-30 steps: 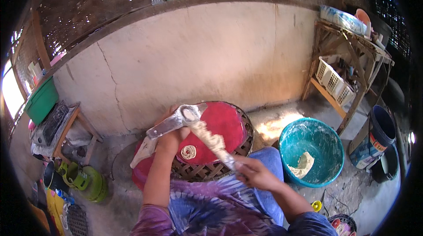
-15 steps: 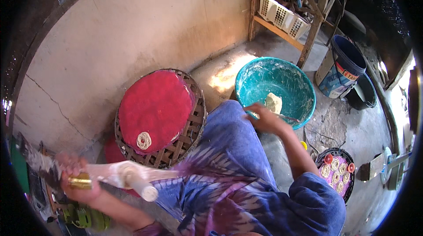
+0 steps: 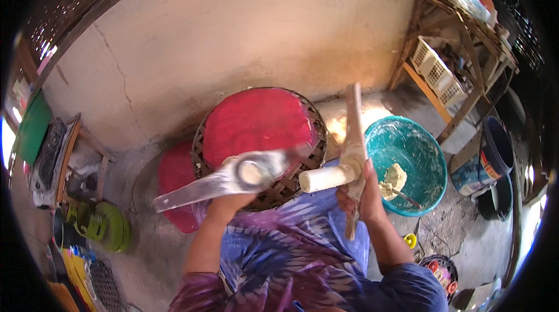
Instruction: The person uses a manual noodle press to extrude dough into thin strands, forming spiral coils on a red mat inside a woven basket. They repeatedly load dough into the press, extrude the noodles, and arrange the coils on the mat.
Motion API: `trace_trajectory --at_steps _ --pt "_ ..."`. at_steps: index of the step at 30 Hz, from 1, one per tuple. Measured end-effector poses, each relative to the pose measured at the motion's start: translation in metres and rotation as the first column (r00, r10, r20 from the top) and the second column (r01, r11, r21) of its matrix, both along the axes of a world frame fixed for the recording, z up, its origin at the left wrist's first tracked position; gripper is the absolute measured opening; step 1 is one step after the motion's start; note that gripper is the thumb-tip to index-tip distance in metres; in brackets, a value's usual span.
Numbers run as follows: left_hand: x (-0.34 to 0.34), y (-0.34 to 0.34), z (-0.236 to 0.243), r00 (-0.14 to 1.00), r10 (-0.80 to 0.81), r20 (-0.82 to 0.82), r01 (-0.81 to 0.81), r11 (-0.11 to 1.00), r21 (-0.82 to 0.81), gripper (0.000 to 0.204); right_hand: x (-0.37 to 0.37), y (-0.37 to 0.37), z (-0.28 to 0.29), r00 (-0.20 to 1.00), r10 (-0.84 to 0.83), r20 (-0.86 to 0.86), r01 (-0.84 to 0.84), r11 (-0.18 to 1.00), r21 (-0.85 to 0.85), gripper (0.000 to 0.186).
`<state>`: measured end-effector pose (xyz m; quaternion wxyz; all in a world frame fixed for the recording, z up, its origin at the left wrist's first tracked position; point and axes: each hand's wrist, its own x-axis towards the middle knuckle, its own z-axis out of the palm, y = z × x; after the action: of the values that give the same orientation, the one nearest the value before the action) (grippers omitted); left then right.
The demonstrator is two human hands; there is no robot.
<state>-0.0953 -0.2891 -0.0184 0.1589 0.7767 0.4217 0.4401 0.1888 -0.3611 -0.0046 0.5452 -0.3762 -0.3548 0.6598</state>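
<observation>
My left hand (image 3: 233, 204) is closed under a long pale press board (image 3: 195, 192) with a round, dough-filled opening, blurred at its right end. It hangs over the near edge of a round red cloth-covered mat (image 3: 256, 120) on a woven bamboo basket (image 3: 317, 149). My right hand (image 3: 370, 195) grips a wooden press plunger (image 3: 353, 137), held nearly upright; its dough-coated round peg (image 3: 323, 178) points left toward the board. The two parts are apart. Beside my right hand, a teal basin (image 3: 416, 137) holds a lump of pale dough (image 3: 396, 178) and a thin utensil (image 3: 406, 198).
A green gas cylinder (image 3: 110, 227) stands at left, near a low wooden rack (image 3: 70, 158). Behind the basin is a wooden shelf with a white crate (image 3: 437, 70). Buckets (image 3: 495, 149) stand at far right. A small dark tray (image 3: 445, 265) with red pieces lies lower right.
My right hand has left the basin rim and now holds the plunger, which lay across my lap. My left hand has come in from the far left with the press board. The view has shifted left.
</observation>
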Motion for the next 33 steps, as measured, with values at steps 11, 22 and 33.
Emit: trace_trajectory --at_steps 11,22,33 --pt "0.026 -0.03 0.033 0.87 -0.486 0.078 0.444 0.707 -0.551 0.046 -0.028 0.019 0.072 0.358 -0.302 0.884 -0.605 0.646 0.466 0.086" --pt "0.01 -0.009 0.032 0.896 -0.396 0.203 0.445 0.783 -0.434 0.068 0.0 0.084 0.076 0.264 0.858 0.44 -0.765 0.464 -0.447 0.103" --pt "-0.037 0.148 0.053 -0.308 -0.039 0.95 0.64 0.731 0.237 0.065 -0.019 0.15 0.083 0.399 0.836 0.376 -0.726 0.539 -0.428 0.095"
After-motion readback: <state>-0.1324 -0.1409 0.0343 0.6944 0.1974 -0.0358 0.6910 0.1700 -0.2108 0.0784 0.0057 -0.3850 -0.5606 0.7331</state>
